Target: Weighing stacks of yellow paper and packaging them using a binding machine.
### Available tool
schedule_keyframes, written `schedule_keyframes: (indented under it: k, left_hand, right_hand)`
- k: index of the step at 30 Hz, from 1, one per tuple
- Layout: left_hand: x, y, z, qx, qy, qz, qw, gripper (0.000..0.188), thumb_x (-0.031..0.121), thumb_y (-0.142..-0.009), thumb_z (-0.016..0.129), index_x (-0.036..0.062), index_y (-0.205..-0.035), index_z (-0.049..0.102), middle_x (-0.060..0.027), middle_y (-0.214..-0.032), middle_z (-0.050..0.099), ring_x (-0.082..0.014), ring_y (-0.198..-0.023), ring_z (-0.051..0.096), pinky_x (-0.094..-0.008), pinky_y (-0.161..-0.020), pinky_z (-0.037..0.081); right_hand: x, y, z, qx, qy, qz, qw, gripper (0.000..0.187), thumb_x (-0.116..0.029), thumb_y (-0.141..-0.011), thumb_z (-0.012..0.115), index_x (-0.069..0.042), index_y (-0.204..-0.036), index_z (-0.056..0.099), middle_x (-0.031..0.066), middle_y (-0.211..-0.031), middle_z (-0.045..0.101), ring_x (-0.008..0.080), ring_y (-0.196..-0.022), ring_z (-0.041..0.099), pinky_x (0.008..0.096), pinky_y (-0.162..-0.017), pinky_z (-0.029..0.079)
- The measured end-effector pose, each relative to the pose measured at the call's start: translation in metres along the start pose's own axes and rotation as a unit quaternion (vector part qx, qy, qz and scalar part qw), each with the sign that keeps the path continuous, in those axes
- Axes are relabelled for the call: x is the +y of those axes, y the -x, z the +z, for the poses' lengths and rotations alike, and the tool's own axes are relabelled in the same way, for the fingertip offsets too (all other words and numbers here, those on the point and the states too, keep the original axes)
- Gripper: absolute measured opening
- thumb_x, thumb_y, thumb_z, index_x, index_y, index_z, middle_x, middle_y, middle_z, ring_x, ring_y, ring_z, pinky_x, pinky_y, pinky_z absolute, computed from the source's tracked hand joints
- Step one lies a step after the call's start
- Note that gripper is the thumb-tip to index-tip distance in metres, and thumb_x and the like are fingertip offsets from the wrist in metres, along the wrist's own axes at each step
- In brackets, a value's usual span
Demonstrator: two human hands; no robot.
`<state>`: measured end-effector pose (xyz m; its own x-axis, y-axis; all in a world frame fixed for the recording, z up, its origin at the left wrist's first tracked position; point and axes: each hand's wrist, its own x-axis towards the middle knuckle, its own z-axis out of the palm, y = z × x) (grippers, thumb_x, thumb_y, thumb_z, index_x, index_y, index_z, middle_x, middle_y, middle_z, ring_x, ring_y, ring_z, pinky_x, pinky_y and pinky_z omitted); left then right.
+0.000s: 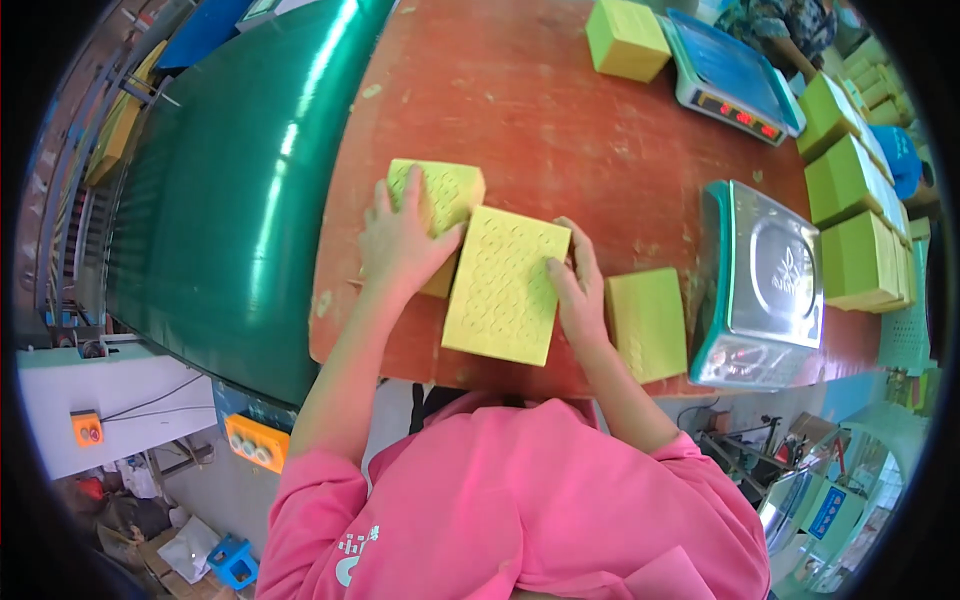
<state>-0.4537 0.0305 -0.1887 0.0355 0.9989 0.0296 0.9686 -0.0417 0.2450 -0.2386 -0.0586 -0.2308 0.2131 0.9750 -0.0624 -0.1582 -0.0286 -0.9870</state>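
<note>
A yellow block that looks like a stack of paper point(506, 285), its top covered in small curved cuts, lies just in front of me on the red table. My right hand point(582, 295) grips its right edge, thumb on top and fingers along the side. Beyond it to the left is a second yellow stack point(450, 193) with the same cuts. My left hand point(407, 238) is on that one, index finger across its top and thumb bent toward the nearer stack. The left hand partly covers the second stack, and its underside is hidden.
Right of my right hand stands another yellow stack point(648, 325), beside a steel-topped scale point(768, 275). A lit digital scale point(735, 75), a yellow block point(628, 40) and stacked yellow blocks point(855, 265) are farther right. A green conveyor belt point(225, 220) runs along the left. Another person's arm point(795, 55) shows at far right.
</note>
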Motion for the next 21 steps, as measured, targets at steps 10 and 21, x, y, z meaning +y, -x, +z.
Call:
schedule_keyframes:
  k: [10,21]
  left_hand:
    - [0.048,0.101,-0.044,0.086,0.048,0.101,0.99,0.074,0.033,-0.09,0.061,0.0064,-0.15,0.026,-0.0256,-0.15,0.029,-0.0415,-0.138,0.031,-0.0493,-0.113,0.026]
    - [0.113,0.176,0.005,-0.002,0.025,0.318,0.948,0.058,0.03,-0.093,0.054,0.0038,-0.142,0.041,-0.0159,-0.145,0.042,-0.0334,-0.138,0.034,-0.0517,-0.114,0.022]
  right_hand:
    - [-0.013,0.081,-0.07,-0.06,0.146,-0.11,0.981,0.059,-0.01,-0.089,0.057,0.002,-0.142,0.036,0.0226,-0.146,0.037,0.033,-0.139,0.034,0.0388,-0.114,0.027]
    - [0.05,0.214,-0.108,-0.052,-0.154,0.305,0.938,0.03,-0.017,-0.097,0.052,-0.001,-0.121,0.054,0.0108,-0.122,0.06,0.0206,-0.114,0.057,0.0352,-0.099,0.043]
